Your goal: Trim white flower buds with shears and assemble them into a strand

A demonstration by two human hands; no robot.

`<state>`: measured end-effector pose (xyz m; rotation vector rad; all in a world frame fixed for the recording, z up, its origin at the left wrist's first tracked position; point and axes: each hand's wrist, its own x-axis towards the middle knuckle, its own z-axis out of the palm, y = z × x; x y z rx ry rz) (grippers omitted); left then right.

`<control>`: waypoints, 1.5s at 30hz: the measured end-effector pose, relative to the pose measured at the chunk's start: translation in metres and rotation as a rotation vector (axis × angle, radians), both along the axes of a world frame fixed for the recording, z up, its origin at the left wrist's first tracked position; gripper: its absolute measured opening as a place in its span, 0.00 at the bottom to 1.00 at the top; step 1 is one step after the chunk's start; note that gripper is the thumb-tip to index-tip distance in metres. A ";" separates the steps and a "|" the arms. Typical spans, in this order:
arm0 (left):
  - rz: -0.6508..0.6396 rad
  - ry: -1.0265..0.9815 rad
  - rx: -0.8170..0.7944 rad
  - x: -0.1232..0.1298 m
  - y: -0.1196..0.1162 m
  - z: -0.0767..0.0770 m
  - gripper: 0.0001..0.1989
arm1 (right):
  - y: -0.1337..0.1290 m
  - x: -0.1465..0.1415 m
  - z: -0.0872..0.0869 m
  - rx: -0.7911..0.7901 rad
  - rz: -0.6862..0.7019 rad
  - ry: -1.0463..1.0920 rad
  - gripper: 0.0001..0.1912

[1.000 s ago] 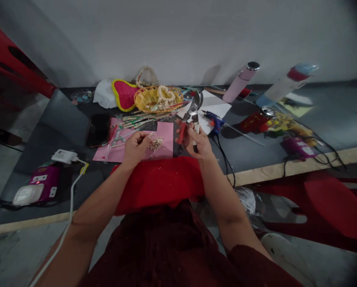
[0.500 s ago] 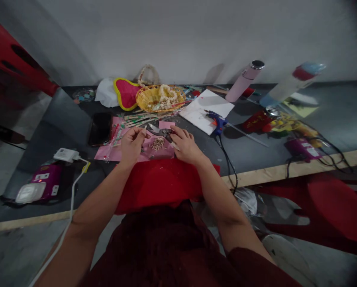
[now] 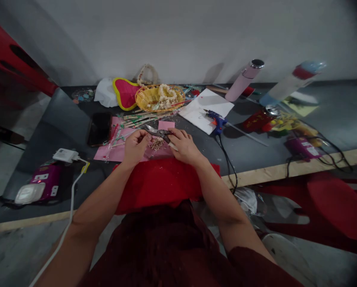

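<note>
The right hand (image 3: 183, 146) gripped cutters (image 3: 158, 132); beside it, the left hand (image 3: 135, 148) pinched something hidden. Snipping seemed on, needing careful squeezing.

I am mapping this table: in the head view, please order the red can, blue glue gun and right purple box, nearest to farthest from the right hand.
1. Blue glue gun, rightward of the right hand.
2. Red can, right of the glue gun.
3. Purple box, right of the can.
</note>
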<state>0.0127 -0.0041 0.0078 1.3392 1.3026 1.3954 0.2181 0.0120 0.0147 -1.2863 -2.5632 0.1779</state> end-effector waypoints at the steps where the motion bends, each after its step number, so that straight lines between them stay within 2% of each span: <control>1: 0.000 0.001 0.002 0.000 0.000 0.000 0.11 | 0.000 0.000 0.000 -0.001 0.002 -0.002 0.18; 10: -0.016 -0.018 0.000 -0.001 0.000 0.000 0.12 | 0.002 0.000 0.000 -0.036 0.008 0.063 0.18; 12: -0.019 -0.017 0.008 -0.002 -0.001 0.000 0.12 | 0.003 0.001 -0.003 -0.043 -0.009 0.121 0.23; 15: -0.027 0.005 0.036 -0.002 -0.002 0.000 0.12 | 0.005 0.000 -0.006 -0.053 -0.053 0.134 0.37; 17: -0.027 0.021 0.046 -0.002 -0.002 0.000 0.12 | 0.004 -0.002 -0.007 -0.069 -0.085 0.084 0.39; 23: -0.015 0.023 0.074 -0.003 -0.003 0.000 0.09 | 0.001 -0.008 -0.004 -0.065 -0.121 0.053 0.31; 31: -0.001 0.038 0.074 -0.006 -0.002 0.001 0.10 | 0.000 -0.010 -0.002 -0.022 -0.148 0.036 0.27; 39: -0.189 -0.187 -0.048 -0.008 0.001 0.003 0.13 | 0.003 -0.006 0.000 -0.047 -0.102 -0.043 0.34; 45: -0.292 -0.310 -0.243 -0.009 -0.001 0.011 0.16 | 0.004 -0.002 -0.001 -0.040 -0.075 -0.041 0.32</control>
